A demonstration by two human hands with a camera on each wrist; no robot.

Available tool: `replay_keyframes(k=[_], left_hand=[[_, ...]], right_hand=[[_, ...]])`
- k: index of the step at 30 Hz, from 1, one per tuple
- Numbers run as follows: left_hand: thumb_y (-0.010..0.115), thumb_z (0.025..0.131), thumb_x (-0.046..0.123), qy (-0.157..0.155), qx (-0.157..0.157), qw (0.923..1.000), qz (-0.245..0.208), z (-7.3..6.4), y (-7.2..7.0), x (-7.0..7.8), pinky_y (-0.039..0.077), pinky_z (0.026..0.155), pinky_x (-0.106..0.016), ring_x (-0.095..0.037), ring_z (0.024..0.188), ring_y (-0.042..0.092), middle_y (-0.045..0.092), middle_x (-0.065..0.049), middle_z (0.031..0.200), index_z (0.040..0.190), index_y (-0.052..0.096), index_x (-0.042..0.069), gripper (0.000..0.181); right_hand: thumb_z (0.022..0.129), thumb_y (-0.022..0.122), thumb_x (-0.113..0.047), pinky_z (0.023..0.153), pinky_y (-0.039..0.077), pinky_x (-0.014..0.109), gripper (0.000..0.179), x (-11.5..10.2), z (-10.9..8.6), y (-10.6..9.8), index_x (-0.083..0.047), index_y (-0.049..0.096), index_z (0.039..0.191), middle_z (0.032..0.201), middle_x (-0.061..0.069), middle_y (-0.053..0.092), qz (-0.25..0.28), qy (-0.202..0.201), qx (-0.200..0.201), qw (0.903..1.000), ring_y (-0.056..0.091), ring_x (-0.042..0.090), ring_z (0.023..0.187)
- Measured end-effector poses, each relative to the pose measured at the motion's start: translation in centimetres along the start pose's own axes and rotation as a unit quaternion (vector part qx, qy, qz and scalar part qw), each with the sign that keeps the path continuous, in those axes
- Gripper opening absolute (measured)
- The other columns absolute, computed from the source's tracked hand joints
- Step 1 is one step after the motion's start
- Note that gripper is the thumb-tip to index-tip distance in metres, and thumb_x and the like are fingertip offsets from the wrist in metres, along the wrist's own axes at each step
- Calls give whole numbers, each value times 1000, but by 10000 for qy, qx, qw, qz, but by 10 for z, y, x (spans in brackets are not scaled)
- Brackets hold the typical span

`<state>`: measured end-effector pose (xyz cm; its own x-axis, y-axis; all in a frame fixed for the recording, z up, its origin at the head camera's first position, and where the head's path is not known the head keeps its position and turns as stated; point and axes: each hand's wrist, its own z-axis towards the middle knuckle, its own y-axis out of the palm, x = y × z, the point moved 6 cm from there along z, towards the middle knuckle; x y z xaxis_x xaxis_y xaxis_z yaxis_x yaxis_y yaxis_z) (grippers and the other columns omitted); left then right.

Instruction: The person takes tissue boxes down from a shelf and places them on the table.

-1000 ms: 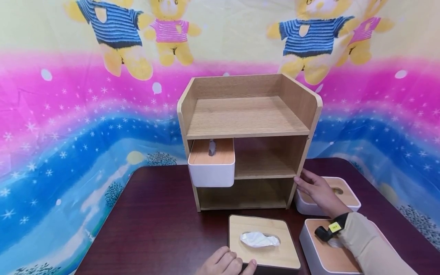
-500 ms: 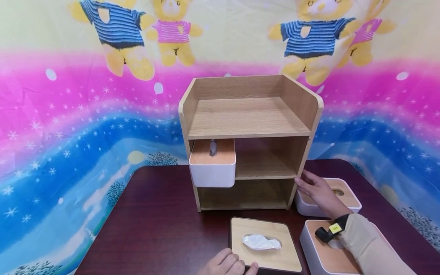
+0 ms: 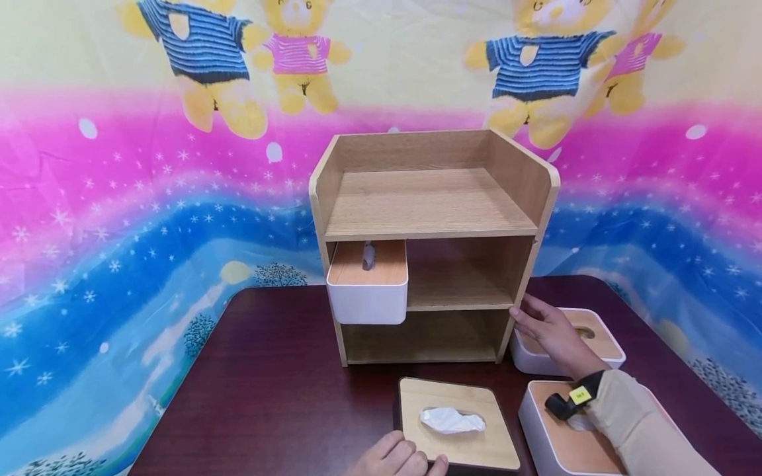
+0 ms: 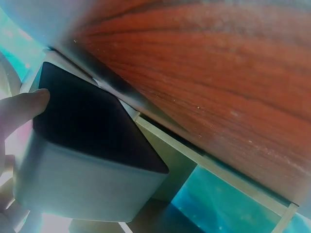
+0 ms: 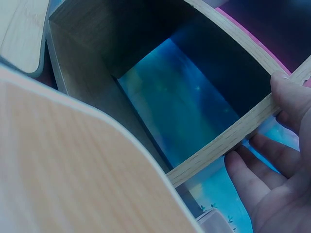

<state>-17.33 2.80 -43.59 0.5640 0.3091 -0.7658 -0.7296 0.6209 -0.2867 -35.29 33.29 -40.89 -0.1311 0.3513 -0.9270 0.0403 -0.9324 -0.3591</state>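
Note:
In the head view my left hand [image 3: 401, 455] holds the near left corner of a dark-sided tissue box [image 3: 434, 446] with a pale wooden lid and a white tissue in its slot. Its thumb [image 4: 31, 107] lies on the box's dark side [image 4: 92, 116] in the left wrist view. At the right, my right hand [image 3: 550, 330] grips the lower right side panel of a wooden desktop shelf [image 3: 428, 201]. The right wrist view shows the thumb [image 5: 286, 94] on the panel's front edge and the fingers along its outer face.
A white tissue box [image 3: 367, 304] protrudes from the shelf's middle level, at left. Two more white tissue boxes with wooden lids lie at right, one beside the shelf [image 3: 604, 340], the other under the right forearm [image 3: 538, 430]. All stand on a dark red table [image 3: 268, 396].
The head view has shifted slightly. The tissue box in my left hand sits a touch nearer than a second ago. Both hands keep their holds.

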Motion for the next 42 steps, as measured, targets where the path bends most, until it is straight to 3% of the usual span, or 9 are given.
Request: replay_keyframes(k=[15,25,28,42], left_hand=[[46,92,0,99,-290,9995,-97,2,0,2,40,59,-15,-5,66,46,47,8,77,109,67,11,29],[48,90,3,216,-63,9997,-49,4,-3,-4,37,56,-16,-6,62,44,44,8,73,102,66,12,24],[47,90,3,213,-157,9996,-48,6,-4,-7,36,55,-16,-6,61,42,43,8,73,101,66,12,23],[41,95,15,-118,-554,9984,-43,-2,8,2,33,54,-18,-8,63,46,49,5,77,91,62,15,22]], right_hand=[[101,51,-40,96,42,49,74,0,-1,0,-7,15,156,151,29,27,56,-25,-14,10000,37,46,132],[101,50,-41,97,42,48,74,-2,-3,1,-7,15,156,151,30,27,37,-48,-27,10000,38,45,132],[100,51,-42,96,41,49,75,-2,-2,0,-8,16,156,152,28,27,13,-36,-3,10000,38,45,132],[98,53,-46,96,41,49,79,0,0,0,-10,14,157,153,27,25,-27,97,-9,9999,36,47,132]])
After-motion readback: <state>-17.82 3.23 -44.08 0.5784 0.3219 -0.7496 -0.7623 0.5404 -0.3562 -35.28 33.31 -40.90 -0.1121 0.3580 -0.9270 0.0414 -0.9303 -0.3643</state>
